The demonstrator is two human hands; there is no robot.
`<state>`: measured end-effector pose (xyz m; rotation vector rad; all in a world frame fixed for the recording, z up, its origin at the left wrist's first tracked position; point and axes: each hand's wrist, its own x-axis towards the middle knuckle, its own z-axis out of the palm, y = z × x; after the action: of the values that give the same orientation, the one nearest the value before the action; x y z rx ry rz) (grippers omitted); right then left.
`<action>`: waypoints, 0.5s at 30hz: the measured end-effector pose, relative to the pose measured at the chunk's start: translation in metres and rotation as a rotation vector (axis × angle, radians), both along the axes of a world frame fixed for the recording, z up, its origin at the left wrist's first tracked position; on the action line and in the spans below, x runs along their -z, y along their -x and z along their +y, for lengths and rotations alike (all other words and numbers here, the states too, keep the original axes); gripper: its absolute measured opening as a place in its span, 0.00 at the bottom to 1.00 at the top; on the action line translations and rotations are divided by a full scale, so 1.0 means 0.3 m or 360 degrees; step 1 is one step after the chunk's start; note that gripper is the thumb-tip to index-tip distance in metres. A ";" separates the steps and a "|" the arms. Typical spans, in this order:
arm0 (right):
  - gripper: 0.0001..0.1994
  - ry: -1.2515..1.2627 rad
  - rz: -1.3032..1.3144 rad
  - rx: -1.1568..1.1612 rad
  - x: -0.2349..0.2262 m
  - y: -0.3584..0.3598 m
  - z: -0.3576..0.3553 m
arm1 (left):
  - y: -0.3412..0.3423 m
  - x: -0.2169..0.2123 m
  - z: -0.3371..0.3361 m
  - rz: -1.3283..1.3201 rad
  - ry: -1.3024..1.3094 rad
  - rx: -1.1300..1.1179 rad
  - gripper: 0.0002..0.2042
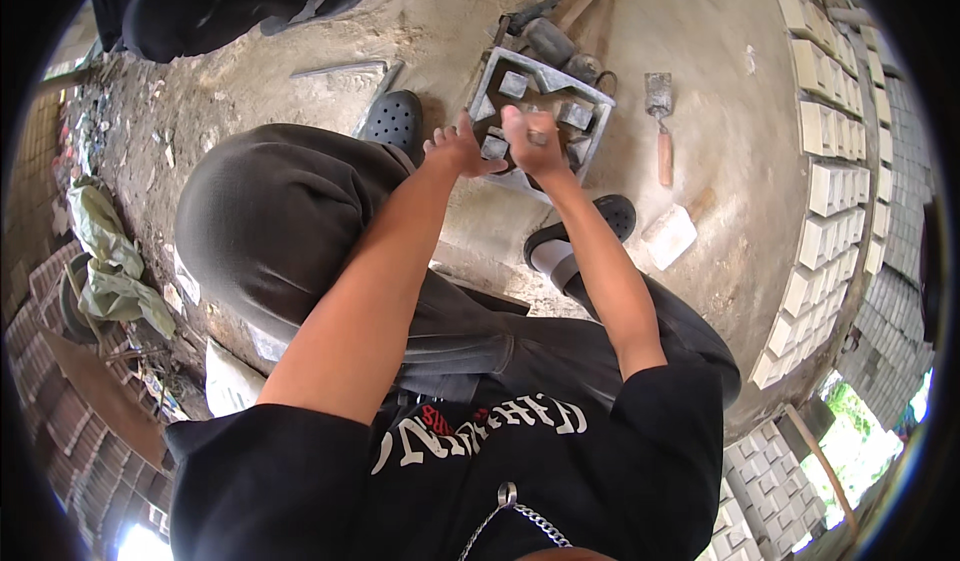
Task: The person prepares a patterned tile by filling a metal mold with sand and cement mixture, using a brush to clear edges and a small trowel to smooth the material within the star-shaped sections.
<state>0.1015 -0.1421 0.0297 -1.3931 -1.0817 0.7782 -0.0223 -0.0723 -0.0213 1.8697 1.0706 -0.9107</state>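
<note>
The right hand (535, 149) is curled into a fist over the near part of a grey, rectangular, open-topped frame (603, 121), closed on what looks like a greyish-brown rounded piece (538, 139); blur hides what it belongs to. The left hand (460, 151), just left of that fist, has its fingers spread and thumb out, pinching nothing, by the frame's near left side; whether it touches the rim I cannot tell. Directly below and around the fist, small square grey blocks (513, 84) sit inside the frame with dark gaps between them. Just beyond the fist, past the frame's far side, lies a dark grey cylindrical mallet head (548, 41) near pale wooden handles (592, 21). To the fist's right, apart from it, lie a metal trowel with a wooden handle (659, 101) and, nearer the body, a flat white board (670, 236). Well apart on the far right, rows of pale cream blocks (830, 129) stand looking finished. By my judgement, work at the frame is only partway: the blocks are in place, but the gaps appear unfilled.
</note>
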 end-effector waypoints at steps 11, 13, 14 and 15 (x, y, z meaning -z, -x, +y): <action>0.26 0.0176 0.0084 0.0782 -0.028 0.048 -0.018 | -0.010 -0.013 0.002 0.0037 0.0023 -0.0005 0.68; 0.25 0.0159 0.0010 0.0702 0.056 0.052 -0.036 | -0.015 0.003 0.002 0.0037 -0.0003 0.0014 0.69; 0.24 0.0185 -0.0113 0.0737 0.026 0.077 -0.020 | -0.018 0.013 0.015 0.0029 -0.0010 0.0004 0.69; 0.23 0.0182 -0.0099 0.0701 -0.044 0.103 -0.002 | -0.001 0.022 0.018 0.0042 -0.0007 -0.0009 0.70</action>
<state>0.0705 -0.1425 0.0430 -1.6858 -0.7437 0.4820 -0.0219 -0.0670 -0.0280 1.8620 1.0943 -0.9330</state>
